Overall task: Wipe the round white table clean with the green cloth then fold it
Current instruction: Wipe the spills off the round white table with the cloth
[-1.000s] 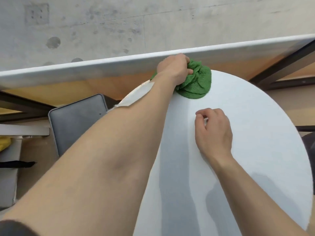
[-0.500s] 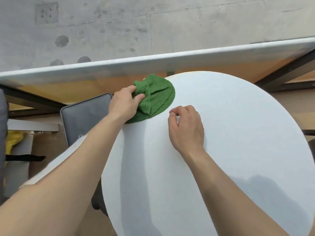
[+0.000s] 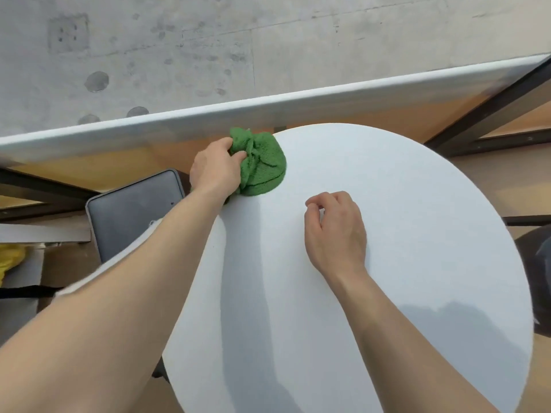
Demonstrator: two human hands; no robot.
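Observation:
The round white table fills the lower right of the view. A bunched green cloth lies on its far left edge, partly hanging over the rim. My left hand grips the cloth from the left, fingers closed into its folds. My right hand rests on the tabletop near the middle, fingers loosely curled, holding nothing.
A long white table edge runs across just behind the round table, with a concrete wall beyond. A grey chair seat stands left of the table under my left arm. A dark object sits at the right edge.
My left hand swept the cloth from the far edge leftward along the rim, then back a little toward the far left edge. The cloth is more bunched. My right hand stays on the table.

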